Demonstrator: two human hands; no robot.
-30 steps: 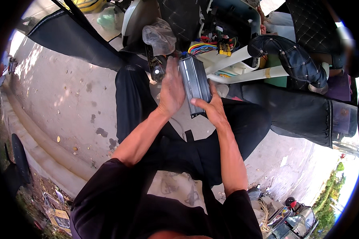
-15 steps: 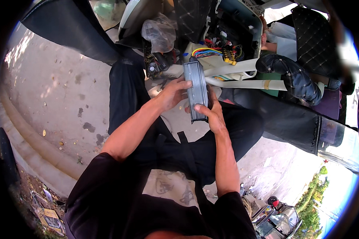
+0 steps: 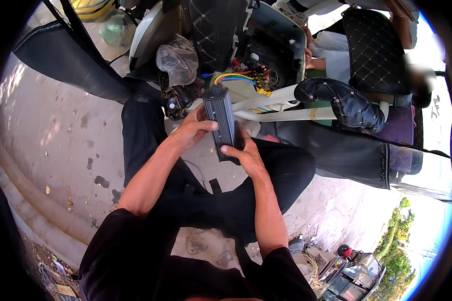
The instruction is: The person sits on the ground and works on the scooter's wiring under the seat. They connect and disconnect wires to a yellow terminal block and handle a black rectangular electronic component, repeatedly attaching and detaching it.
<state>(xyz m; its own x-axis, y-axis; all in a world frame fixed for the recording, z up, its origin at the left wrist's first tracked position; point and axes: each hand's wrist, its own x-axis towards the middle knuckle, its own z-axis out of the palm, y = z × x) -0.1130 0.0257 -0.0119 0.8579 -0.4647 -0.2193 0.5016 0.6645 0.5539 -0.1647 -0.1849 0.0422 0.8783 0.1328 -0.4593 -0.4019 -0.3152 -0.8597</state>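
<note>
Both my hands hold a ribbed metal motor controller point(image 3: 217, 118) upright above my lap, its long finned face toward me. My left hand point(image 3: 192, 130) wraps its left side, with the thumb lying on the fins. Lower down, my right hand point(image 3: 247, 154) grips the right edge, thumb on the front near the bottom end; the fingers behind are hidden. Coloured wires point(image 3: 234, 77) in yellow, blue and red run from the controller's top end to a cluster of connectors, including a yellow plug point(image 3: 264, 92), beside the opened vehicle body.
Ahead stands an open body compartment point(image 3: 300, 46) with wiring inside. White frame tubes point(image 3: 281, 114) extend rightward to a black quilted cover point(image 3: 339, 100). A clear plastic bag point(image 3: 178, 61) hangs at left. Another person's hand point(image 3: 309, 56) is beside the compartment. A parked vehicle point(image 3: 354, 281) is behind right.
The view has shifted, so the scene sits further left. The controller has tilted a little and its finned face looks darker. Both hands keep their hold.
</note>
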